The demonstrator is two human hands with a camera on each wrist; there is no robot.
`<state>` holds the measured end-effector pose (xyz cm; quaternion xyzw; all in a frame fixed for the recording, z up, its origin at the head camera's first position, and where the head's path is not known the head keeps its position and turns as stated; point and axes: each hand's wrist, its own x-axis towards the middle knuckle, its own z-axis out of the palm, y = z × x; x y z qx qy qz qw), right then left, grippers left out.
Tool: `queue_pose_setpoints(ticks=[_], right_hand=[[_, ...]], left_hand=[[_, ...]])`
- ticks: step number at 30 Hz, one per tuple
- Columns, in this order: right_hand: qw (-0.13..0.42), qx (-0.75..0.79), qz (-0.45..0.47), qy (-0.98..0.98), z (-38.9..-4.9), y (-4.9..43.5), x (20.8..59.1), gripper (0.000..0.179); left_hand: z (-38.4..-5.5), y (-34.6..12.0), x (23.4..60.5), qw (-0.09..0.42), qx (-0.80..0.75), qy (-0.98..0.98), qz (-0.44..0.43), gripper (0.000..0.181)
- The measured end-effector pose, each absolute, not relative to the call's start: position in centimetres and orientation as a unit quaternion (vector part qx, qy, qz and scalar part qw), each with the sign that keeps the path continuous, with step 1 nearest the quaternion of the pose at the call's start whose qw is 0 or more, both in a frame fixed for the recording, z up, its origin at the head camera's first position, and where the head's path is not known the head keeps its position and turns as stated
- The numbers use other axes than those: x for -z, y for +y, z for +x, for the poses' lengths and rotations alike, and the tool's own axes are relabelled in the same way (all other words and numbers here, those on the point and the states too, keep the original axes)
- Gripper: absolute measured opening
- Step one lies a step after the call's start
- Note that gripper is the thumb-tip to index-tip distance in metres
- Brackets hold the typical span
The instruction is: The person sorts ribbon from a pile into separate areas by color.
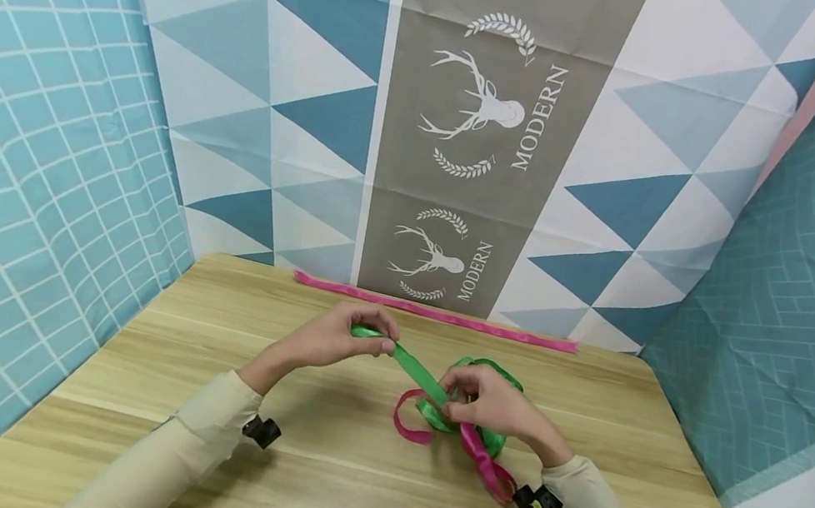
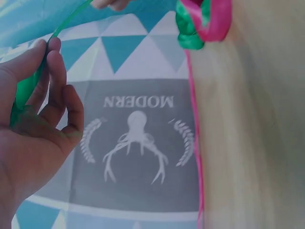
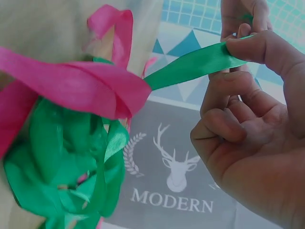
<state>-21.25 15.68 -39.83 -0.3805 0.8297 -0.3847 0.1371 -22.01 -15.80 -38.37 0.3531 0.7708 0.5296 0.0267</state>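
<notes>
A green satin ribbon (image 1: pixel 413 369) is stretched between both hands above the table. My left hand (image 1: pixel 341 339) pinches its end part between thumb and fingers; in the left wrist view, a loop of the ribbon (image 2: pixel 28 88) lies against the palm. Farther along, thumb and index finger of my right hand (image 1: pixel 492 399) pinch the same ribbon (image 3: pixel 190 67). Below and beside the right hand, a loose green bundle (image 3: pixel 62 157) is tangled with a pink ribbon (image 3: pixel 90 88), which crosses over the green strip. Part of the tangle is hidden behind the right hand in the head view.
Along the back edge of the wooden table (image 1: pixel 319 495) lies a straight pink ribbon (image 1: pixel 438 315). A patterned cloth (image 1: pixel 326 111) hangs behind, with blue cloths at either side.
</notes>
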Motion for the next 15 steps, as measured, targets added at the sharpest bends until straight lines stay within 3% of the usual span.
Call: queue_pose_setpoints(ticks=[15], right_hand=[[0.114,0.449,-0.316,0.828,-21.6,20.6,36.0,0.015]], left_hand=[[-21.9,-20.7,34.6,-0.11,-0.569,0.761,0.291,0.016]])
